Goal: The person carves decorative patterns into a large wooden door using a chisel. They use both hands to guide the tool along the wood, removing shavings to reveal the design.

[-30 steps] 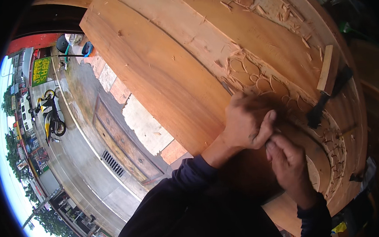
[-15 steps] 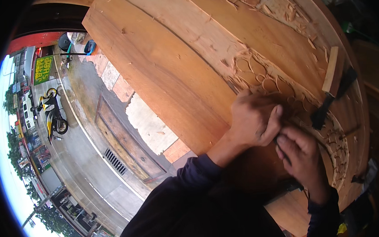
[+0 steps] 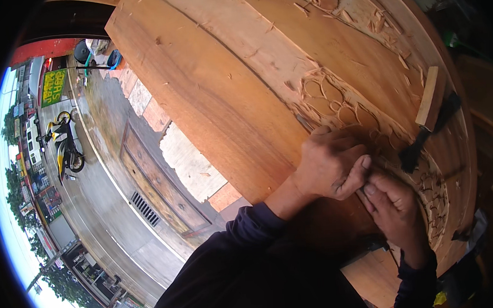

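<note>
A broad wooden panel (image 3: 226, 93) with carved bands of looping, scale-like relief (image 3: 342, 100) lies beneath my hands. My left hand (image 3: 332, 163) is closed low over the carving, its thumb stretched toward my right. Just right of and below it, my right hand (image 3: 395, 204) pinches the dark rear end of a slim carving chisel (image 3: 368, 200). Both hands grip this tool; its blade is hidden beneath my left hand. To the right, a brush with a pale wooden handle (image 3: 428, 100) and dark bristles (image 3: 414, 150) rests on the panel.
Wood shavings (image 3: 382, 21) are scattered over the carved bands. The panel's curved border (image 3: 467, 157) runs along the right. Beyond its left edge are broken floor tiles (image 3: 187, 152), a wooden door-like board (image 3: 158, 179), a drain grate (image 3: 143, 208) and a parked motorcycle (image 3: 65, 145) on the street.
My hands stay joined on the chisel, with small shifts. My right fingers sit a little lower against my left thumb. The whole view has shifted slightly.
</note>
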### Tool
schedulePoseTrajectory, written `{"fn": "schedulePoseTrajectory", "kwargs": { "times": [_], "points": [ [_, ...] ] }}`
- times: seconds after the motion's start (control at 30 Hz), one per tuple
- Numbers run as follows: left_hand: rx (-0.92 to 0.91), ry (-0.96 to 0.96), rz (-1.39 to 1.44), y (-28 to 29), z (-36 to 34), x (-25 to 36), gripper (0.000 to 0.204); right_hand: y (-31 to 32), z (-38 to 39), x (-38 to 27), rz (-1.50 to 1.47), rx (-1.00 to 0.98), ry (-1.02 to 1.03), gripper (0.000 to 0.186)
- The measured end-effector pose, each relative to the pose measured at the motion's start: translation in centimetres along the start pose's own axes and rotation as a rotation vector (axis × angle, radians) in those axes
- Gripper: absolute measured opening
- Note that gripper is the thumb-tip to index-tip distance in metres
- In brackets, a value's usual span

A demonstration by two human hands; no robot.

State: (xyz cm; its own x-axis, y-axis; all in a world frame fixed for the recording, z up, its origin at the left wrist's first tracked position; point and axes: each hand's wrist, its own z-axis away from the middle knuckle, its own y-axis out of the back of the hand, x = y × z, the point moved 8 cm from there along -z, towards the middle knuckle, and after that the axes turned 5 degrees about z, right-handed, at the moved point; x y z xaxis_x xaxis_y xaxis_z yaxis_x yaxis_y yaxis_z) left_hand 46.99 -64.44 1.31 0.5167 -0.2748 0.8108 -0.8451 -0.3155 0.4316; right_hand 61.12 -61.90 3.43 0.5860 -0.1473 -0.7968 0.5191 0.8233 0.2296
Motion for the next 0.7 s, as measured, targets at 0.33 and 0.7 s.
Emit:
{"fn": "schedulePoseTrajectory", "kwargs": {
  "times": [0.33,0.7],
  "points": [
    [0.119,0.061,-0.072,-0.5,-0.2,-0.4,0.021,0.1,-1.9,1.8,-0.139,-0.094,-0.050,0.020],
    [0.091,-0.133,0.004,-0.2,0.5,1.3,0.021,-2.1,1.3,3.7,-0.339,-0.044,-0.134,0.022]
  ]
}}
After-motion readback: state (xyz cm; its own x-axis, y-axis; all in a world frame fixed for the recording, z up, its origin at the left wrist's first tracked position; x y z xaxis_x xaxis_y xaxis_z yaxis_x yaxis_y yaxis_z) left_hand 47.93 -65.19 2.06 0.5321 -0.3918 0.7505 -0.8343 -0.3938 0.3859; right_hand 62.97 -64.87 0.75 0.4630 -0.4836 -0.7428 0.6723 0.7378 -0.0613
